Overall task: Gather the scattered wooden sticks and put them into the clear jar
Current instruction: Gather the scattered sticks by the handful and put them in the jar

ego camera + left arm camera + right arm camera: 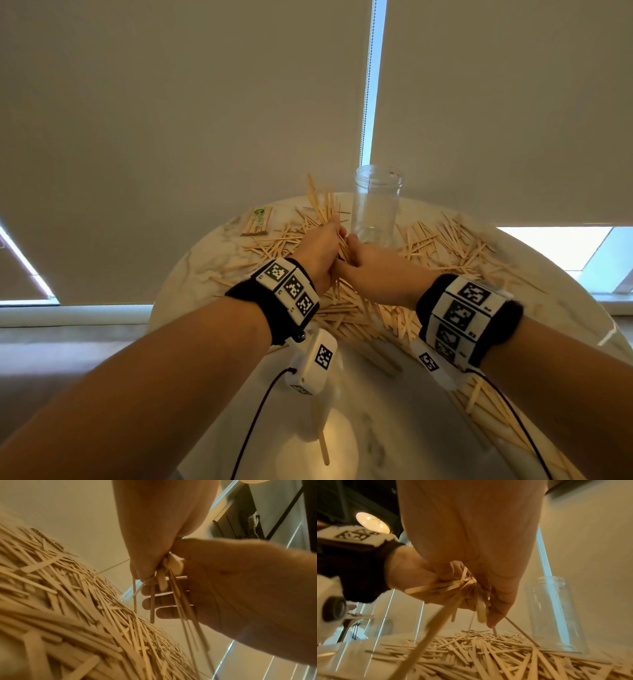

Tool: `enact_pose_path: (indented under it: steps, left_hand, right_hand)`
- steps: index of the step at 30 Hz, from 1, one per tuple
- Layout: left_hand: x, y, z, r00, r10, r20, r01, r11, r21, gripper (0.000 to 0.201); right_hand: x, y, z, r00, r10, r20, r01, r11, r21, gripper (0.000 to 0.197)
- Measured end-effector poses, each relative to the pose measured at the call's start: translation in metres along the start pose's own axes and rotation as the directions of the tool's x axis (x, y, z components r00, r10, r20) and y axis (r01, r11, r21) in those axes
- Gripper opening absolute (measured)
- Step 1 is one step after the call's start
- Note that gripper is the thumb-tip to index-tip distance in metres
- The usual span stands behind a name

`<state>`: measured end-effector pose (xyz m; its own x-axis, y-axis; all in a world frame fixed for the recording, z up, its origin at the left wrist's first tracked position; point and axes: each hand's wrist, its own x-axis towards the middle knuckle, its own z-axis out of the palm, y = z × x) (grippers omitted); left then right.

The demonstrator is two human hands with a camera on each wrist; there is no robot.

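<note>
Both hands meet just in front of the clear jar (375,205), which stands upright and empty at the far middle of the round table. My left hand (320,246) and right hand (366,263) grip one bundle of wooden sticks (322,205) between them, lifted above the table. Its ends fan up past the left hand and hang down below both hands. In the left wrist view the right hand's fingers (154,601) curl round the bundle (171,577). The right wrist view shows the left hand (412,572) clasping the bundle (453,586), with the jar (553,615) just to the right.
Loose wooden sticks (445,240) cover the marble table (376,411) around the jar, under the wrists and along the right edge. A wrapped packet of sticks (257,221) lies far left. One stick (323,448) lies near the front. Window blinds (171,102) hang right behind the table.
</note>
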<state>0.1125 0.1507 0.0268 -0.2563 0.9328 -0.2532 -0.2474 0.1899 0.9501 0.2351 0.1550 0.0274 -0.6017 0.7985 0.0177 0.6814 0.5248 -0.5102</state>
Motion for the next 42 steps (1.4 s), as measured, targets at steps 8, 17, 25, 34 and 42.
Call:
enact_pose_path:
  steps: [8,17,25,34,42]
  left_hand:
    - [-0.001,-0.002,0.003,0.996,-0.071,0.058,0.075,0.995,-0.072,0.045]
    - [-0.010,-0.003,0.006,0.987,0.050,0.151,-0.050,0.999,-0.004,0.059]
    - [-0.004,0.001,0.005,0.974,0.226,0.005,-0.226,0.972,-0.063,0.033]
    - [-0.007,0.016,-0.004,0.909,0.415,-0.021,-0.411,0.889,-0.201,0.025]
    - [-0.013,0.023,-0.014,0.891,0.447,0.087,-0.450,0.892,0.029,0.033]
  right_hand:
    - [-0.002,-0.015,0.002,0.991,-0.044,-0.128,0.012,0.971,-0.239,0.034]
    - [0.001,-0.012,-0.010,0.971,0.061,-0.232,-0.089,0.990,-0.114,0.031]
    - [-0.018,-0.012,0.000,0.998,-0.050,-0.044,0.044,0.993,-0.111,0.027]
    - [-0.023,-0.006,0.005,0.996,0.073,0.041,-0.080,0.976,0.203,0.017]
    - [-0.033,-0.015,-0.005,0.997,0.069,-0.022,-0.064,0.982,0.175,0.033]
